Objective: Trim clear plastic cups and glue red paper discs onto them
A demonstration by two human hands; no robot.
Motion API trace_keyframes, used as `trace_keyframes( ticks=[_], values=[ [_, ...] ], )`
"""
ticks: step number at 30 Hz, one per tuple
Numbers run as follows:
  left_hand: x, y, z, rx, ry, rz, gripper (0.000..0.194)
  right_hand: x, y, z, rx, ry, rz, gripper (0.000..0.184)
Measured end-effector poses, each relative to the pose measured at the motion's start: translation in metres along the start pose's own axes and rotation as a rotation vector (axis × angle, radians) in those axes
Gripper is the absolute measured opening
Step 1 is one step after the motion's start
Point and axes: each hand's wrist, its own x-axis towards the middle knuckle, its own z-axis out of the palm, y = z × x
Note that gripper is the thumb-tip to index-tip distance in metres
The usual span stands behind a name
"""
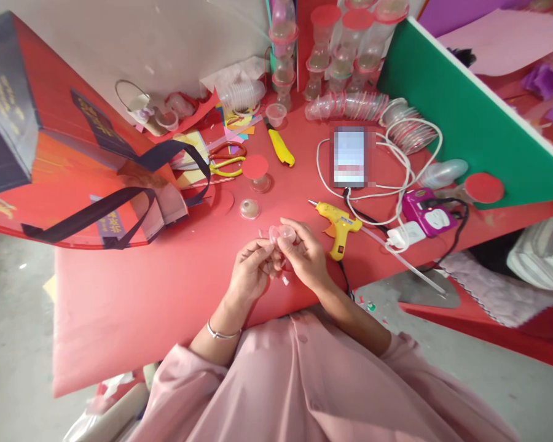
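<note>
Between my two hands, above the table's front part, is a small clear plastic cup (286, 233) with a pinkish rim. My left hand (253, 264) is closed, its fingertips pinching the cup's rim side. Around the cup's other side, my right hand (308, 255) curls its fingers and thumb. Just beyond my hands a small clear dome-shaped cup (249, 209) rests on the table. Behind that stands a cup piece with a red disc on top (255, 167). To the right of my hands lies a yellow hot glue gun (338, 227).
A large red paper bag (74, 159) stands left. Toward the back lie a yellow utility knife (280, 145), yellow-handled scissors (225, 166) and stacked cups (350, 105). A phone (349, 156), white cable and purple power adapter (428, 212) are right, before a green panel (465, 116).
</note>
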Motion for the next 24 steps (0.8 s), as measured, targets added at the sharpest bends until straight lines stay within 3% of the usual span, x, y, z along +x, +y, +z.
trace_keyframes(
  ticks=[7, 11, 17, 24],
  values=[
    [-0.0008, 0.002, 0.0003, 0.007, 0.045, 0.021, 0.031, -0.003, -0.0089, 0.0005, -0.098, 0.003, -0.08, 0.038],
    [-0.0017, 0.0, 0.001, 0.012, 0.051, 0.07, 0.03, -0.0022, -0.0102, 0.0006, -0.082, 0.009, -0.055, 0.037],
    [0.0008, -0.0009, -0.0022, -0.028, -0.016, 0.012, 0.031, -0.001, -0.0069, 0.0, -0.079, 0.035, -0.02, 0.038],
    [0.0008, 0.0009, -0.0035, -0.029, -0.01, -0.005, 0.029, -0.0018, -0.0065, 0.001, -0.072, 0.038, -0.035, 0.036]
  ],
)
